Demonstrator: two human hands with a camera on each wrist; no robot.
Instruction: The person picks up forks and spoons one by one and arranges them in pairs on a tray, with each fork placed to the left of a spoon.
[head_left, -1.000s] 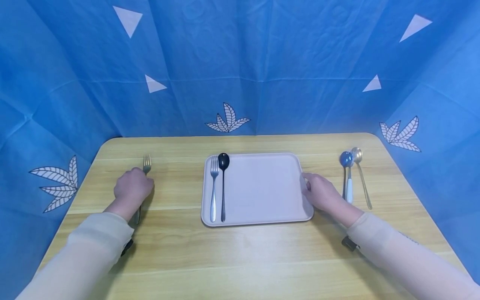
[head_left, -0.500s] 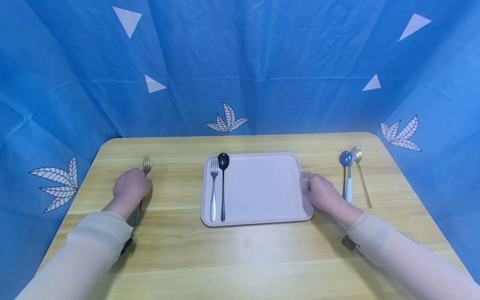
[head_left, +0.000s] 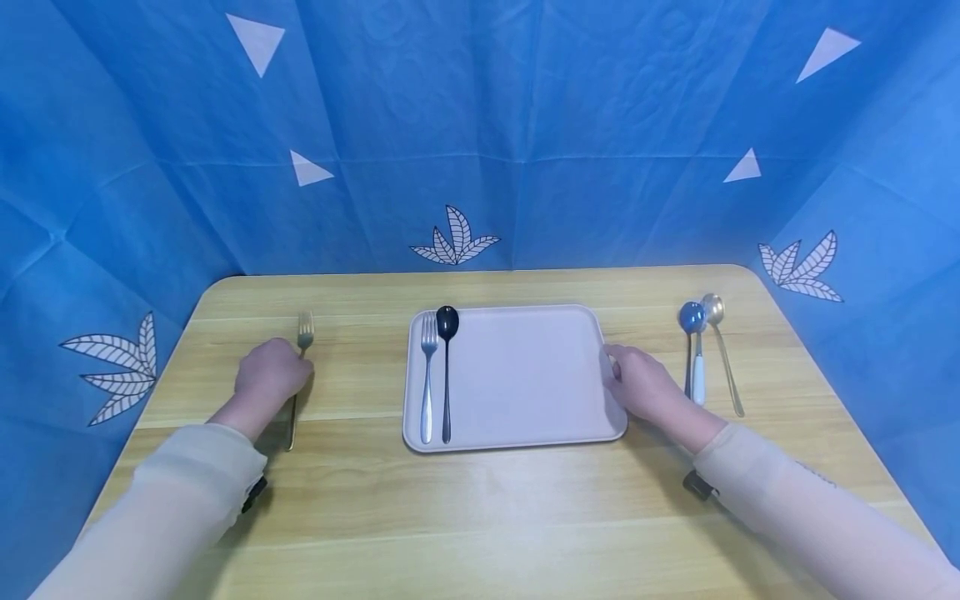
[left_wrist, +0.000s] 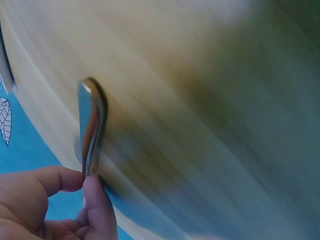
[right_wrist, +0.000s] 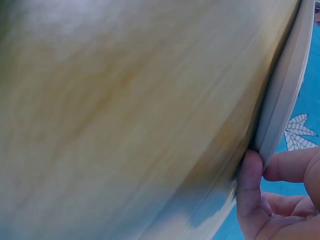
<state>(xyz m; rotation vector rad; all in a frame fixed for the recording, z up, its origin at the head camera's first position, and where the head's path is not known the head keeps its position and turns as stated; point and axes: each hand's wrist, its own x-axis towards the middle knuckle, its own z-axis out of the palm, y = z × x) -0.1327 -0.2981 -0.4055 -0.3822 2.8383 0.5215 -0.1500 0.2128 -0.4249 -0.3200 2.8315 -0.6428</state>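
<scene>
I'm pinching the gold-toned fork (head_left: 305, 333) between thumb and finger of the left hand (head_left: 272, 379), well to the left of the tray (head_left: 532, 375), with its tines pointing toward the far edge of the table (head_left: 487, 517); whether it is hanging clear of the wood or touching it, I'm not managing to tell. With the right hand (head_left: 643, 385) I'm pinching the tray's right rim, thumb against finger, and the tray is sitting near the middle of the table. Inside it, the silver fork (head_left: 427, 387) and the black spoon (head_left: 446, 379) are already lying side by side along the left end, so I'm judging the loading to be partly done. The fork I'm holding isn't yet resting on the tray, and most of the tray's floor is lying bare. Over on the right, a dark-handled spoon (head_left: 687, 367), a white-handled spoon (head_left: 699, 379) and a gold-toned spoon (head_left: 726, 360) are lying close together on the table, their bowls crowding at the far end; I'm counting these as possibly left to handle, though I'm not certain they're belonging to this work.
</scene>
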